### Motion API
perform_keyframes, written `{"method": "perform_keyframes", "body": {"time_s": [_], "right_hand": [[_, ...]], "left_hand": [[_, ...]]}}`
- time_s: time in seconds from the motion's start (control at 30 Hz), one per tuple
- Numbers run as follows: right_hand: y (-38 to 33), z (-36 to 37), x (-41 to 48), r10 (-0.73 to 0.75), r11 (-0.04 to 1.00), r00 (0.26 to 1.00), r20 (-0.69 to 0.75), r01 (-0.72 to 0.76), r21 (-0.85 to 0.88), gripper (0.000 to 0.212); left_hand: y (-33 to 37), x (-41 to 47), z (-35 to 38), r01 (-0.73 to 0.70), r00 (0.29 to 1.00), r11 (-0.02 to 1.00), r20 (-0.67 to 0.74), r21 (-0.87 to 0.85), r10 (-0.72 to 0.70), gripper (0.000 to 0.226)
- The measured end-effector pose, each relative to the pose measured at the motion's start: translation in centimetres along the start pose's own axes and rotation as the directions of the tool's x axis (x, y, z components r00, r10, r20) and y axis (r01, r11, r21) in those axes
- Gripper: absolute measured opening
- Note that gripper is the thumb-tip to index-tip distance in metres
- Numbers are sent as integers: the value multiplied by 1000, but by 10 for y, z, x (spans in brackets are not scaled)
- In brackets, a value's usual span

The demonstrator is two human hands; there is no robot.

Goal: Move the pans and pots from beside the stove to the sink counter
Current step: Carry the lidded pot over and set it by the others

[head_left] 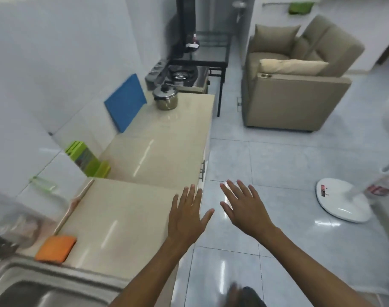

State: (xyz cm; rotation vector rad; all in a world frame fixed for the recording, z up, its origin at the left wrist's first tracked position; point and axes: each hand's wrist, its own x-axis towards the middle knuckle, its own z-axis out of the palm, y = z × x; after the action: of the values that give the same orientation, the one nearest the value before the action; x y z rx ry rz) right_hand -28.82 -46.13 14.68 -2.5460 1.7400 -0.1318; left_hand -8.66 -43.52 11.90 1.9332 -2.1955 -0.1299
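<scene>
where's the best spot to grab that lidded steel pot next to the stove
Probably around the round body of the lidded steel pot, one open hand on each side, coming from the open counter side. It stands upright, no side handles are clear, and lifting by the black lid knob might only raise the lid.

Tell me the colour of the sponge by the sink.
Orange; the sponge shows clearly in the head view.

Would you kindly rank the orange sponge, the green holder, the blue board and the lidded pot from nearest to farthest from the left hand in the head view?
From the left hand:
1. Orange sponge, by the sink, to its left.
2. Green holder, against the wall, midway along the counter.
3. Blue board, leaning on the wall farther along.
4. Lidded pot, at the far end beside the stove.
</scene>
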Motion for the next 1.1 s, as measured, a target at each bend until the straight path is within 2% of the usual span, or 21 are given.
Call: {"method": "perform_keyframes", "body": {"time_s": [0.27,0.53,0.73,0.97,1.1], "right_hand": [[93,19,136,44,999,998,46,-45,8,60],[180,29,323,-79,997,987,137,78,15,68],[220,28,448,-206,978,964,166,206,22,64],[235,42,629,-331,943,933,140,330,31,59],[232,37,720,-313,949,940,134,305,78,58]], "left_hand": [[4,169,34,-34,999,999,17,10,34,81],[4,362,54,138,990,990,-44,28,-136,78],[-17,465,63,269,962,962,-56,43,-267,73],[-84,588,78,466,882,884,-98,30,-462,77],[-126,649,85,644,757,762,-89,-65,-647,78]]}}
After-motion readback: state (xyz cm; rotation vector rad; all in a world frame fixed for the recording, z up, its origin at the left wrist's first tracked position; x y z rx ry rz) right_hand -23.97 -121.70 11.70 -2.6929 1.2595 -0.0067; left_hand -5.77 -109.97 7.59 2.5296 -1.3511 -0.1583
